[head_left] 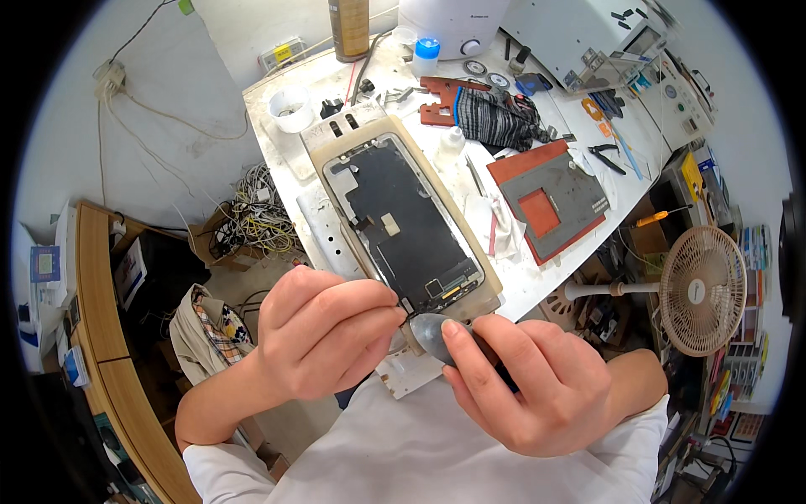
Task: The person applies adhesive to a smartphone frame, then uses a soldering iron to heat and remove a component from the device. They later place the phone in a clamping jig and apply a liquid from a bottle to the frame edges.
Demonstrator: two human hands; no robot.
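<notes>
A phone screen, its dark back facing up, lies in a beige holder at the near side of the workbench. My left hand is closed in a pinch at the screen's near left corner. Whatever is between its fingertips is hidden. Between the fingers of my right hand is a thin metal pry tool with a rounded grey blade. The blade's tip points at that same corner, close to my left fingertips; whether it touches the screen I cannot tell.
Right of the holder lie a grey and red mat, a striped glove and cutting pliers. A white tub, a spray can and a blue-capped bottle stand farther back. A fan stands at the right.
</notes>
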